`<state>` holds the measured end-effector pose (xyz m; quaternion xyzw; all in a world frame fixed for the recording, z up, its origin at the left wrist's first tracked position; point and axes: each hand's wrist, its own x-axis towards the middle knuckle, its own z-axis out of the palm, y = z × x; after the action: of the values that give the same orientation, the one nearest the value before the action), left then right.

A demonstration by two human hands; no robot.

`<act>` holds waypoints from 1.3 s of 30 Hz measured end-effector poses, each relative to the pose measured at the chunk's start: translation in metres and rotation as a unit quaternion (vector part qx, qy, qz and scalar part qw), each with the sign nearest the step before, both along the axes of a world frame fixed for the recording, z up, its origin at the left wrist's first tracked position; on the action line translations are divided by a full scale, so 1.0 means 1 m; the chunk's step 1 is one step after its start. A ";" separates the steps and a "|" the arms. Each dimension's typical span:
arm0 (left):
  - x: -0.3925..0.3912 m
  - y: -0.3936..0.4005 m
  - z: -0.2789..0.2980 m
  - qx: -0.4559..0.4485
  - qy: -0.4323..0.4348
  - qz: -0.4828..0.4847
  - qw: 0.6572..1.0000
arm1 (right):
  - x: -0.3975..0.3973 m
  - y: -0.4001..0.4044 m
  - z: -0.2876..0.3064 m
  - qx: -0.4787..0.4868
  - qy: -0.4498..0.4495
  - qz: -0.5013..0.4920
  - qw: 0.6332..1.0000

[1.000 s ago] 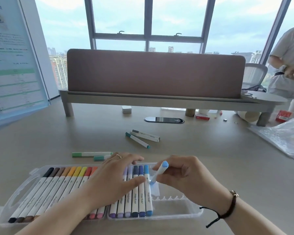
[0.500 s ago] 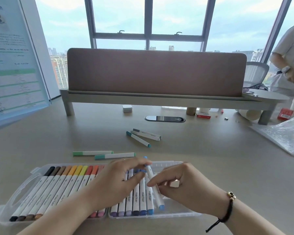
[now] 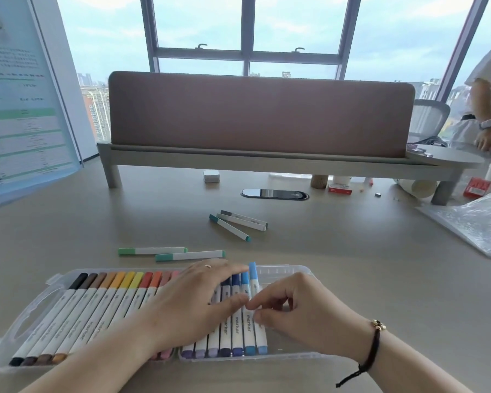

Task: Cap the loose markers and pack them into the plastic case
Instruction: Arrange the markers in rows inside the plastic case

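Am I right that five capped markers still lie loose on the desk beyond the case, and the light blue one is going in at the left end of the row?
Not quite: in the head view the light blue marker is at the row's right end. Five loose markers is correct.

Office, high up in a bldg. Big window wall [image 3: 247,38] w/ city towers outside. Shared desk [image 3: 352,279] w/ fabric privacy divider [image 3: 261,114] on a raised shelf, cable grommet [image 3: 274,194] set in the top, mesh task chair [image 3: 428,117] behind, printed info board [image 3: 23,95] at left.
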<state>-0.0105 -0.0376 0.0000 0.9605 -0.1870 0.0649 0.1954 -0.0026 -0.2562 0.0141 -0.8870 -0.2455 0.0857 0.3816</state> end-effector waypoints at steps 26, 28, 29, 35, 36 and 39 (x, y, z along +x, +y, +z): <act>0.004 0.001 -0.004 0.037 0.026 0.015 0.999 | 0.014 -0.003 -0.010 -0.020 -0.039 -0.016 0.999; 0.004 0.000 -0.003 0.048 0.043 0.026 0.998 | 0.013 -0.003 -0.011 -0.007 -0.032 -0.019 0.999; 0.004 0.001 -0.003 0.055 0.051 0.029 0.997 | 0.013 -0.002 -0.012 0.000 -0.027 -0.020 0.999; 0.004 0.007 0.003 0.055 0.073 0.030 0.995 | 0.012 0.005 -0.014 0.008 -0.028 -0.029 0.999; 0.004 0.008 0.003 0.051 0.075 0.031 0.995 | 0.011 0.006 -0.014 0.007 -0.023 -0.027 0.999; 0.004 0.010 0.004 0.047 0.077 0.035 0.995 | 0.013 0.010 -0.008 0.016 0.005 -0.024 1.000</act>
<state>-0.0065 -0.0281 0.0038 0.9768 -0.1406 -0.0114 0.1612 0.0105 -0.2465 0.0060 -0.8861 -0.2235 0.0770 0.3986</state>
